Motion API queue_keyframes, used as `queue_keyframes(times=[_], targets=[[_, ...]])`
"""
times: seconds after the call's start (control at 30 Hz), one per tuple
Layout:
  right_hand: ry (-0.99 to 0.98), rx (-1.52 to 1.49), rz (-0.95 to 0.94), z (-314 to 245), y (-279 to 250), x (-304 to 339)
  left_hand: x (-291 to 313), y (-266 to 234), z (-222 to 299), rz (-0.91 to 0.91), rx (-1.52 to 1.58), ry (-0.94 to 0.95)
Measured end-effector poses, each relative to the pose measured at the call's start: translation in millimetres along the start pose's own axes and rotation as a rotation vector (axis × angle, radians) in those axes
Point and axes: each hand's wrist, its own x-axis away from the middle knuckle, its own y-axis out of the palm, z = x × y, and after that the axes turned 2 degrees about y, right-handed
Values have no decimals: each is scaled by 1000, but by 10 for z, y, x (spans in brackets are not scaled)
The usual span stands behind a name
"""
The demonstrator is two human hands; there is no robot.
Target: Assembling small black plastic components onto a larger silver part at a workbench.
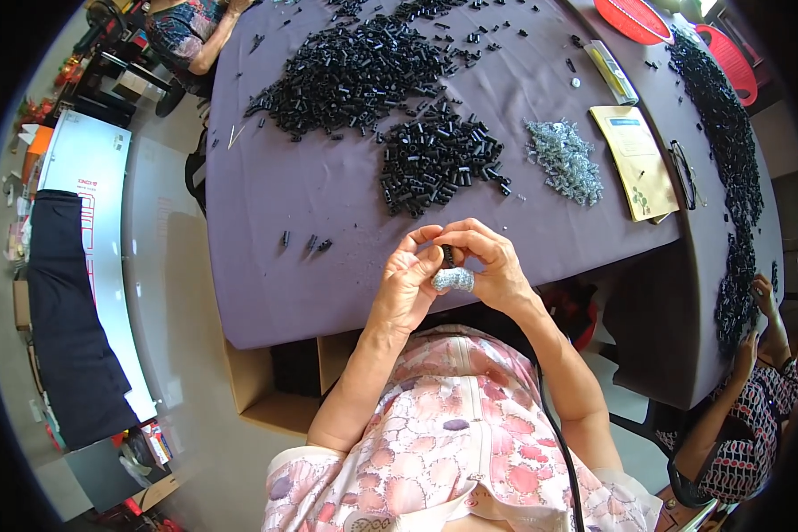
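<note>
A small black cylindrical part (448,255) is pinched between the fingertips of the left hand (408,279) and the right hand (492,266), both closed on it above the near edge of the table (266,293). A silver wrapping (453,280) is worn on one finger. A pile of black parts (439,164) and a heap of small silver pieces (566,160) are laid beyond.

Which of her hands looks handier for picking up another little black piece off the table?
Probably the left hand: the three loose black pieces lie on its side. The right hand, one finger wrapped in silvery tape, seems to pinch the small black part both hands hold.
</note>
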Motion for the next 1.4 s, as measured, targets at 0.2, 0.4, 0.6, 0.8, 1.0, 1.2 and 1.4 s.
queue_keyframes(times=[0.2, 0.4, 0.6, 0.8, 1.0, 1.2, 1.4], targets=[[-24, -12, 45, -37, -9, 34, -5, -27, -41, -66, 12, 45], [-24, 1, 83, -63, -3, 31, -7, 6, -36, -74, 18, 40], [-40, 41, 96, -33, -56, 56, -19, 31, -82, -43, 20, 12], [72, -111, 90, 45, -1, 135, -11, -65, -144, 14, 35, -14], [194, 187, -5, -94, -166, 142, 46, -217, 59, 192, -450, 123], [206, 732, 357, 287, -639, -6, 311, -632, 420, 458, -1060, 489], [251, 917, 218, 369, -739, -43, 485, -838, 541, 632, -1558, 739]])
